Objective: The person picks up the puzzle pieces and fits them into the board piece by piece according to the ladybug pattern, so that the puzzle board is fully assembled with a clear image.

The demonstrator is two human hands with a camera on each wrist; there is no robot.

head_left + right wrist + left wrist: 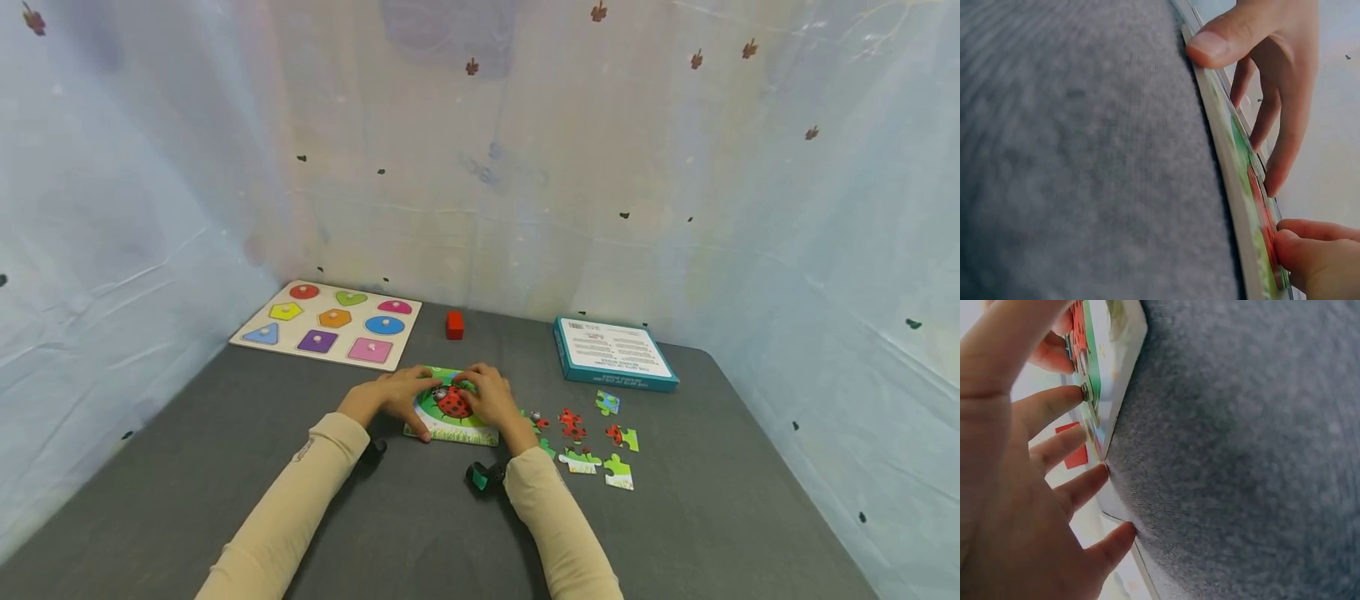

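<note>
A square ladybug jigsaw board lies flat on the table with both hands over it. My left hand spreads across its left side, thumb at the near edge, and a fingertip touches the picture. In the left wrist view the fingers of that hand are spread apart. Over the right side bends my right hand. Its thumb and forefinger touch the ladybug picture close together; whether a piece is between them is hidden. Several loose jigsaw pieces lie right of the board, partly behind the right wrist.
A wooden shape puzzle with knobbed pieces stands back left. A red block is behind the board, and a teal box lies at the back right. Pale sheeting hangs along the table's far side.
</note>
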